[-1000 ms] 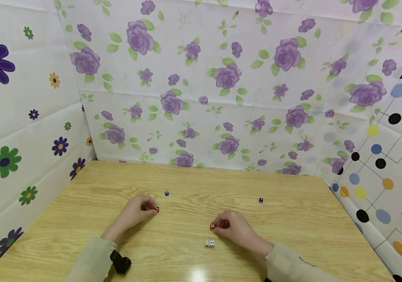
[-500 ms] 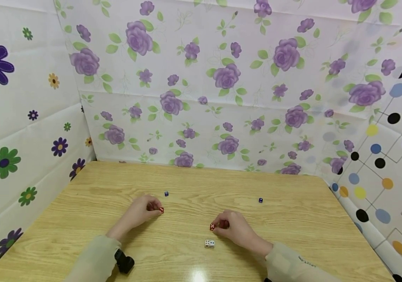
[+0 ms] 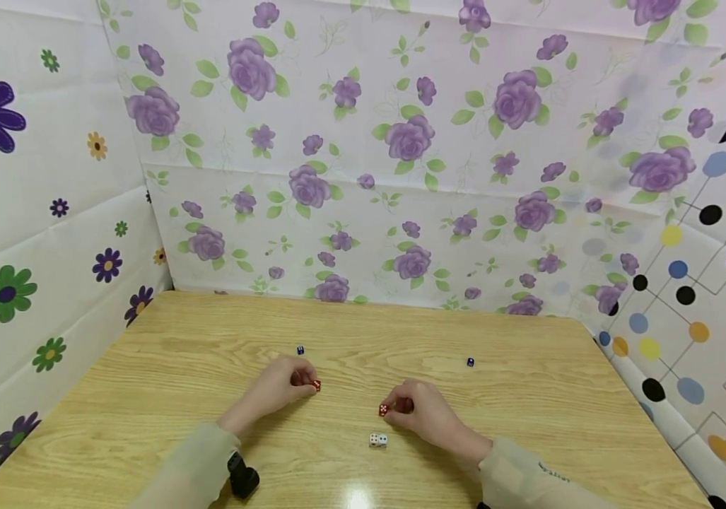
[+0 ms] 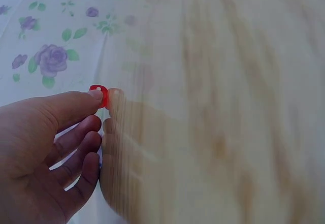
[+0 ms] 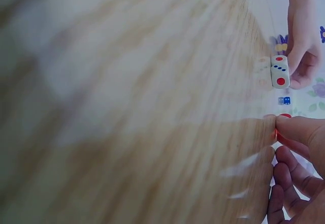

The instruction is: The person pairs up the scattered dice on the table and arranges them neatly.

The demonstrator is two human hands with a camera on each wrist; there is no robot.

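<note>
My left hand (image 3: pixel 280 387) pinches a red die (image 3: pixel 317 385) low at the table surface, left of the middle. In the left wrist view the thumb covers part of that red die (image 4: pixel 104 98). A second red die (image 3: pixel 384 409) sits between the thumb and forefinger of my right hand (image 3: pixel 423 412); in the right wrist view the thumb hides most of it. Just in front of it, two white dice (image 3: pixel 378 440) stand side by side. The right wrist view shows the near white die's (image 5: pixel 280 72) red and blue pips.
One blue die (image 3: pixel 300 350) lies just beyond my left hand, another blue die (image 3: pixel 471 362) farther back on the right. The wooden table (image 3: pixel 528 396) meets a floral cloth wall (image 3: pixel 363 233) at the back, with patterned cloth on both sides.
My left hand has moved rightward and slightly nearer with its red die, closing part of the gap to the other red die. My right hand and the other dice stay put.
</note>
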